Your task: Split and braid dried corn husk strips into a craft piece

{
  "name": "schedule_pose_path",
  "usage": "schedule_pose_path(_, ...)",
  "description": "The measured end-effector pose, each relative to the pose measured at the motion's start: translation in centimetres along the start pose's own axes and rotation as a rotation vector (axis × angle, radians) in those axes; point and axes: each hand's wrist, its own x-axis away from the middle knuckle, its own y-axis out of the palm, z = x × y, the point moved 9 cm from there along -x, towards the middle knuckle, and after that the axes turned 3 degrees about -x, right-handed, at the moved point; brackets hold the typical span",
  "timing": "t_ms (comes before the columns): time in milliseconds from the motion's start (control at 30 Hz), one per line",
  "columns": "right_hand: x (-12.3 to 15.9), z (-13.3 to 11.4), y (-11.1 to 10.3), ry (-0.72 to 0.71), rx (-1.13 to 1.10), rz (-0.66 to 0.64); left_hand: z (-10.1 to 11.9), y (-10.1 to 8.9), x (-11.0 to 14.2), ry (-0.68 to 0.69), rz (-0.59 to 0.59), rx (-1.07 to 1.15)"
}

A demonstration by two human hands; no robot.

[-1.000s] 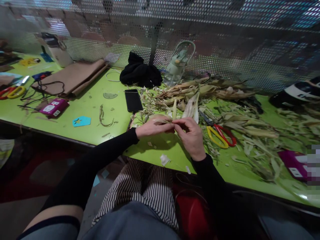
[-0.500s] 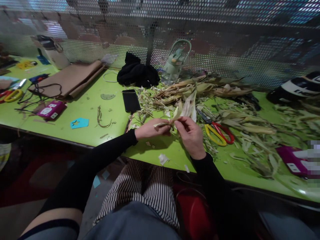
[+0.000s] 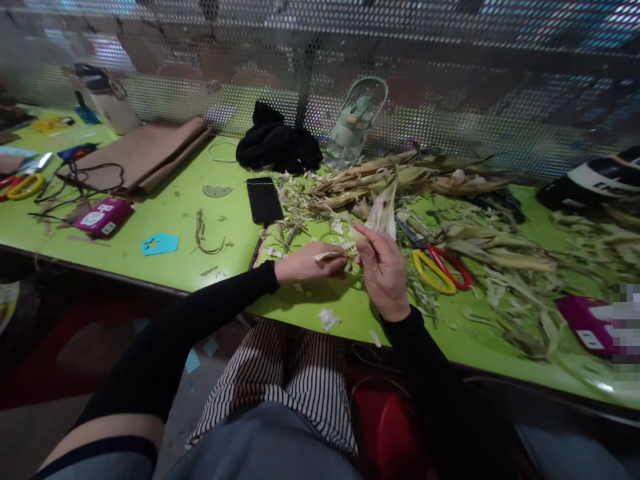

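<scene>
Both my hands meet over the near edge of the green table. My left hand is closed, pinching one end of a pale dried corn husk strip. My right hand is closed on the other part of the same husk, whose wide leaf sticks up and away from my fingers. Red and yellow scissors lie just right of my right hand. A heap of dried corn husks spreads behind and to the right.
A black phone lies left of the husks, with a black cloth and a pale green water bottle behind it. A brown folded paper bag, magenta boxes and a perforated metal screen are around.
My hands have drawn slightly nearer to me and lower, still holding the husk. The wide leaf has tipped more upright, and the view shifted a little.
</scene>
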Motion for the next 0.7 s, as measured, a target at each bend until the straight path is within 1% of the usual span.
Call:
schedule_pose_path(100, 0.1, -0.3, -0.2, 0.000, 0.035, 0.021, 0.0, 0.1, 0.0, 0.002, 0.004, -0.039)
schedule_pose_path(200, 0.1, -0.4, -0.6, 0.027, -0.009, 0.041, -0.3, -0.2, 0.1, -0.016, 0.027, -0.014)
schedule_pose_path(233, 0.1, -0.4, -0.6, 0.039, -0.031, 0.029, -0.5, -0.4, 0.1, -0.034, 0.038, 0.034)
schedule_pose_path(300, -0.1, -0.3, -0.3, 0.066, -0.073, -0.027, -1.4, -0.8, 0.2, -0.097, 0.073, 0.205)
schedule_pose_path(400, -0.3, -0.3, 0.3, 0.098, -0.096, -0.114, -2.6, -1.0, 0.3, -0.227, 0.116, 0.525)
schedule_pose_path(467, -0.4, -0.4, 0.6, 0.102, -0.078, -0.141, -3.1, -0.9, 0.5, -0.314, 0.134, 0.666)
schedule_pose_path(600, -0.5, -0.4, 0.9, 0.096, -0.040, -0.159, -3.0, -0.7, 0.9, -0.437, 0.141, 0.770)
schedule_pose_path(700, -0.5, -0.2, 0.8, 0.093, -0.012, -0.148, -2.6, -0.7, 0.9, -0.449, 0.128, 0.790)
